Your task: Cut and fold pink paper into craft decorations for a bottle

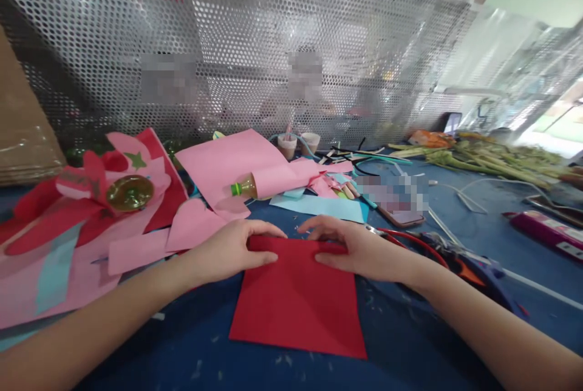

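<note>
red paper (298,303), pink scraps (136,248) left, scissors (423,242) right

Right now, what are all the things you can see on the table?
red paper sheet: one, red, flat on the table in front
table: one, blue, under everything
pink paper pieces: several, pink, left and middle behind the sheet
bottle: one, green cap, rolled in pink paper
light blue paper: one, behind the hands
paper cups: two, by the mesh screen
phone: one, right of middle
green stems: a bunch, far right
left hand: pressing the sheet's top edge
right hand: pressing the sheet's top edge
</note>
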A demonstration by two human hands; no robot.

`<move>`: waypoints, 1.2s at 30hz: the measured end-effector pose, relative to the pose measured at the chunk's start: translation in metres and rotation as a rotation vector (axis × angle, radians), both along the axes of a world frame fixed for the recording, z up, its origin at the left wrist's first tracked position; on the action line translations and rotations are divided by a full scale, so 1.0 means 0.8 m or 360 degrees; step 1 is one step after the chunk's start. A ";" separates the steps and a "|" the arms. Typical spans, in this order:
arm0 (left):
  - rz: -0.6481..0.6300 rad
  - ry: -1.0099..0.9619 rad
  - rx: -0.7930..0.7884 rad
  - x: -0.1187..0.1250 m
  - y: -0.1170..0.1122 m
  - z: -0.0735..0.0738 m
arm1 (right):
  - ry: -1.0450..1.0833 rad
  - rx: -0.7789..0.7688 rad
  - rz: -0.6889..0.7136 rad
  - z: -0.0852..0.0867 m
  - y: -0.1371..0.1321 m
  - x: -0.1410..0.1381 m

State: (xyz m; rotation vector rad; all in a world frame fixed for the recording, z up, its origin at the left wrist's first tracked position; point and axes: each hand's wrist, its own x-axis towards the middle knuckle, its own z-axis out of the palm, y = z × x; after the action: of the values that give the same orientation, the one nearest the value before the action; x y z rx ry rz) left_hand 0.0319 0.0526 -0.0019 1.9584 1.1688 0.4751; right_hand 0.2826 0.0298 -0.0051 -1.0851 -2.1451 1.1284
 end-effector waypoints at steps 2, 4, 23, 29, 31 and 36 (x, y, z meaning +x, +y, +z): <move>-0.0043 0.0115 0.0179 -0.001 0.001 0.000 | -0.0185 0.0141 -0.0119 -0.003 0.003 0.001; -0.0086 0.0173 0.0340 -0.003 0.004 -0.001 | -0.0365 0.0261 -0.0182 -0.004 0.005 0.002; -0.0701 0.0312 0.1176 -0.015 0.007 -0.022 | -0.0406 0.0471 0.0092 -0.009 0.012 0.008; -0.0452 0.0299 0.0517 -0.019 0.016 -0.009 | -0.0423 0.0420 0.0130 -0.008 0.013 0.014; -0.0336 0.0356 0.0320 -0.021 0.019 -0.003 | -0.0434 0.0399 0.0114 -0.008 0.012 0.014; -0.0296 0.0440 0.0333 -0.023 0.021 0.001 | -0.0431 0.0310 -0.0050 -0.010 0.010 0.015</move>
State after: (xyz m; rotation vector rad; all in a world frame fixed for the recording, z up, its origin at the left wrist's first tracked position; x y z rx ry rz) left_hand 0.0132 0.0691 -0.0008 2.3467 1.1248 0.2414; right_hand 0.2945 0.0377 -0.0127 -1.2333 -2.3762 0.7737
